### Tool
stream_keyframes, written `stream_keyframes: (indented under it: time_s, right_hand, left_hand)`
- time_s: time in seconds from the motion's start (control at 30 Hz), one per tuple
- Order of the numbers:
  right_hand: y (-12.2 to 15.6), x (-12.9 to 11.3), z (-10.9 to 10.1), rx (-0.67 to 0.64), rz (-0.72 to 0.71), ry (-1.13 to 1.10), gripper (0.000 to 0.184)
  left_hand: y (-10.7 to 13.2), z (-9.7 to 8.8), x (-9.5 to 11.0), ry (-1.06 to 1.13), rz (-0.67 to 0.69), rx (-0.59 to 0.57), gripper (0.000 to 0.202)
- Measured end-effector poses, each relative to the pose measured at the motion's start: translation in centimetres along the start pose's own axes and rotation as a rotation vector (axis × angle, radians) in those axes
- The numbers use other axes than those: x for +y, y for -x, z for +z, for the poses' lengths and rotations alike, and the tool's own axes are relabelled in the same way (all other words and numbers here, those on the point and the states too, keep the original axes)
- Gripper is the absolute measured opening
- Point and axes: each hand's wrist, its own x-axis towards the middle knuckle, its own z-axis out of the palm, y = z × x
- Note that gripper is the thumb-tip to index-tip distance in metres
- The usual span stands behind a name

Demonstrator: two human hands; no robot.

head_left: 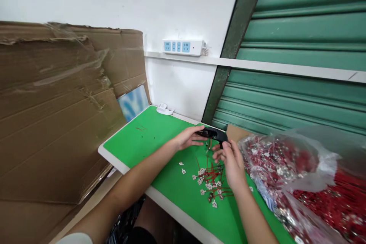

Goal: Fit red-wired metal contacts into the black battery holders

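Observation:
Both hands hold a black, curved plastic-looking piece [216, 135] above the far part of the green table. My left hand [187, 137] grips its left end, thumb on top and fingers beneath. At its right end, the thumb and fingers of my right hand [233, 162] close on the piece. What exactly the black piece is, I cannot make out. Under the hands lies a loose pile of small silvery metal parts with red wires [210, 179]. Two such metal parts [183, 170] lie apart, to the left of the pile.
Clear plastic bags [323, 164] full of red-wired parts stand at the right. Cardboard [57, 122] walls off the left side. A white device [165, 109] sits at the far edge of the green table [122, 145]. A power strip [183, 47] is on the wall rail.

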Motion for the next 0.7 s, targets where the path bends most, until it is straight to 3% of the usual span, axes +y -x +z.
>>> stream_keyframes:
  time_s: [0.13,0.3,0.43,0.57,0.63,0.7]
  right_hand:
    - [-0.3,-0.3,0.0,0.095,0.021,-0.050,0.061]
    - [-0.2,-0.6,0.1,0.069,-0.011,-0.151,0.050]
    - [-0.2,-0.4,-0.1,0.156,-0.031,-0.097,0.052]
    - [-0.2,-0.4,-0.3,0.047,0.175,-0.082,0.053]
    - [-0.3,-0.6,-0.4,0.026,0.240,-0.168,0.058]
    - [-0.5,-0.9,-0.7,0.086,0.236,-0.235,0.061]
  left_hand:
    - [0.9,-0.6,-0.1,-0.014,-0.083,-0.132,0.053]
    - [1.6,0.2,-0.7,-0.021,-0.117,-0.342,0.068]
    - [1.4,1.1,-1.7,0.058,0.072,-0.249,0.075]
    - [1.1,1.5,-2.1,0.012,0.342,-0.087,0.079]
    - [1.2,1.3,-1.9,-0.045,0.368,-0.106,0.078]
    - [1.5,0.8,-1.5,-0.082,0.289,-0.237,0.083]
